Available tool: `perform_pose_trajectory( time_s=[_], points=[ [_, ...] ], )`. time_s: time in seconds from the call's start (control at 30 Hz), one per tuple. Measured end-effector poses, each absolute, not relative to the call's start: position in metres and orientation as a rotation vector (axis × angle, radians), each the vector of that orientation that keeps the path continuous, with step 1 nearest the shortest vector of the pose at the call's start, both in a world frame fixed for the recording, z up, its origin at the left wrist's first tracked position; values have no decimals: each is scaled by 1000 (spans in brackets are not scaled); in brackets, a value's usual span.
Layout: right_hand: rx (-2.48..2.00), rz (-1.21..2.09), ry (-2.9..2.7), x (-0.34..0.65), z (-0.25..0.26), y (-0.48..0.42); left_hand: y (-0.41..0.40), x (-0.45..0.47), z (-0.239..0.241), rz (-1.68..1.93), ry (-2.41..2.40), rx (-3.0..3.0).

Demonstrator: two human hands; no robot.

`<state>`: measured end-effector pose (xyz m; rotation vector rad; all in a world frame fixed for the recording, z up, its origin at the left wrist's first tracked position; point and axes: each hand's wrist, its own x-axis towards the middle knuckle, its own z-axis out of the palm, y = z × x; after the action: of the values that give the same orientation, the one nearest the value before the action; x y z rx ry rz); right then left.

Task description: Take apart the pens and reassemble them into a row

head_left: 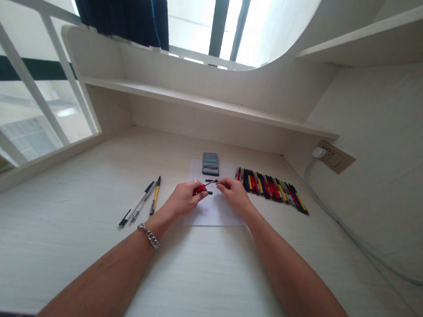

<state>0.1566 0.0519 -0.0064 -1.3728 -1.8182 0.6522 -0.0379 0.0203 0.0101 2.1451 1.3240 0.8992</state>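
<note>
My left hand (186, 196) is closed around a red pen barrel (199, 189) above a white sheet of paper (215, 219). A thin, dark rod (210, 182) slants from the barrel's end toward my right hand (232, 190). The fingers of my right hand are pinched at the rod's far end; what exactly they grip is too small to make out. A short black piece (210, 193) shows just past my left fingertips, and another small black piece (208, 180) lies behind them. Beyond both hands sits a small grey case (210, 163) with its lid up.
Right of the paper, a long row of pens (267, 186) in black, red, yellow, blue and grey lies side by side. On the left are a yellow pen (155, 196) and clear pen parts with black caps (142, 202). A shelf (215, 104) overhangs the desk's back; a cable (337, 219) runs along the right wall.
</note>
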Motion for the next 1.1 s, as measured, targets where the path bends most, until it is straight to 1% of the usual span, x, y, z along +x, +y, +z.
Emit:
perform_pose_trajectory(
  time_s=[0.13, 0.27, 0.4, 0.7, 0.83, 1.1],
  points=[
    [-1620, 300, -1883, 157, -17, 77, 20, -38, 13, 882, 1381, 2142],
    [-1761, 166, -1957, 148, -20, 88, 19, -39, 15, 883, 1391, 2101],
    [-1752, 176, -1973, 146, -17, 84, 21, -41, 12, 912, 1388, 2077],
    [-1366, 407, -1904, 178, 9, 24, 24, -39, 6, 936, 1303, 2008],
    [-1317, 469, -1792, 182, 8, 2, 19, -35, 8, 919, 1266, 2002],
    [-1232, 497, -1848, 178, 12, -8, 15, -31, 10, 929, 1207, 1949]
  ],
)
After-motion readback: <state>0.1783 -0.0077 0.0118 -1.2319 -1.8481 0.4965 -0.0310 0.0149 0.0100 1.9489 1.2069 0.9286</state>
